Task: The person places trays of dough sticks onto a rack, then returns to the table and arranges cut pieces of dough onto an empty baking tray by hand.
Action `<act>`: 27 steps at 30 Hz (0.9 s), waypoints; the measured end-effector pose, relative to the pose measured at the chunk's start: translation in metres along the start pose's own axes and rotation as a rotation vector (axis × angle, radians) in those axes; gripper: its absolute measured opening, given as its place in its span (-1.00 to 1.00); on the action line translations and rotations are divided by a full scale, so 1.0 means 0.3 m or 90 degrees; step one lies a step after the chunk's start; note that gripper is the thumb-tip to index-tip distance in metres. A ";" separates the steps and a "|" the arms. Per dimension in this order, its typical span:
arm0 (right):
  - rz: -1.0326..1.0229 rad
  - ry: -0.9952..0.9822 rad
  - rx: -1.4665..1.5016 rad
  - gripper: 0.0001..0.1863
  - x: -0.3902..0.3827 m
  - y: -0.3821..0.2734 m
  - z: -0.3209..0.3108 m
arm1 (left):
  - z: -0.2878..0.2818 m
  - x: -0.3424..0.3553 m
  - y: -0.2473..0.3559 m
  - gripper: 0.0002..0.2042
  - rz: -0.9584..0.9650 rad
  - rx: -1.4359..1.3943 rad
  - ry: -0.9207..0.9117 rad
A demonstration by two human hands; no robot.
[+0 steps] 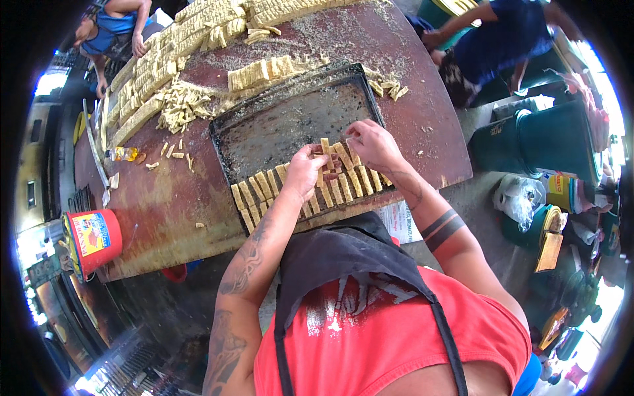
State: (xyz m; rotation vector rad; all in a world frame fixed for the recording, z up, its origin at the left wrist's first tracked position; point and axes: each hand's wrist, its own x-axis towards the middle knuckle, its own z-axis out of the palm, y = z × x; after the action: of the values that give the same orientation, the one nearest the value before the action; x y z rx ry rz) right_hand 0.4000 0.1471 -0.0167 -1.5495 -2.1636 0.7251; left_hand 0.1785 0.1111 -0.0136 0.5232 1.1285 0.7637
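Note:
A black baking tray [290,122] lies in front of me, its near part lined with rows of pale bread sticks [264,185]. My left hand [308,170] is over these rows, closed around a few sticks, one of which [325,145] pokes up between thumb and fingers. To its right, my right hand [375,146] hovers just above the tray with its fingers curled together; whatever they hold, if anything, is hidden. Past the tray's far edge stands a short row of cut bread [261,74].
Loose sticks [185,104] are heaped on the reddish table [426,125], near long rows of cut bread [198,30]. A red bucket [99,241] stands at the left edge, a green bin [548,142] at the right. Two other people [502,49] are at the far sides.

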 end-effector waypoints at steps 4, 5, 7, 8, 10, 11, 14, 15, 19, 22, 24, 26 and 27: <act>0.117 -0.059 0.332 -0.65 0.008 -0.084 -0.051 | 0.047 0.003 0.017 -0.73 0.012 -0.013 -0.066; 0.130 -0.061 0.360 -0.66 0.012 -0.058 -0.029 | 0.060 0.004 0.011 -0.72 -0.004 -0.003 -0.056; 0.193 -0.057 0.329 -0.65 0.015 -0.066 -0.062 | 0.050 0.013 -0.001 -0.66 -0.032 -0.005 -0.030; 0.214 -0.066 0.351 -0.64 0.022 -0.017 -0.050 | 0.028 0.015 -0.013 -0.66 -0.032 -0.005 -0.026; 0.192 -0.100 0.223 -0.65 0.009 0.021 -0.069 | 0.003 0.016 -0.028 -0.61 0.015 -0.069 0.040; 0.194 -0.097 0.223 -0.65 0.002 0.042 -0.063 | 0.000 0.026 -0.022 -0.54 0.032 -0.075 0.056; 0.020 -0.035 0.069 -0.68 0.001 0.045 -0.063 | 0.025 0.005 0.006 -0.51 0.044 -0.169 0.056; 0.051 -0.001 0.124 -0.69 0.004 0.004 -0.091 | 0.039 0.002 0.025 -0.53 0.051 -0.178 0.041; 0.113 -0.011 0.342 -0.70 0.007 -0.101 -0.129 | 0.142 -0.020 0.094 -0.57 0.100 -0.081 0.028; 0.141 -0.046 0.402 -0.72 0.018 -0.112 -0.102 | 0.132 -0.003 0.083 -0.55 0.076 -0.071 0.019; 0.096 -0.044 0.496 -0.76 0.032 -0.071 -0.100 | 0.105 -0.006 0.082 -0.58 0.061 -0.083 0.007; 0.133 0.017 0.534 -0.78 0.053 -0.034 -0.128 | 0.009 0.011 0.079 -0.60 0.237 0.441 0.023; 0.154 0.001 0.505 -0.74 0.053 0.005 -0.152 | -0.032 0.001 0.079 -0.54 0.378 0.735 0.078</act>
State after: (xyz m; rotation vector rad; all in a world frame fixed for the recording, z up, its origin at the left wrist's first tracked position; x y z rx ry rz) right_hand 0.4224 0.1711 0.0189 -1.3474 -1.3942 1.4329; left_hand 0.1632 0.1264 -0.0002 1.8571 1.4933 0.5733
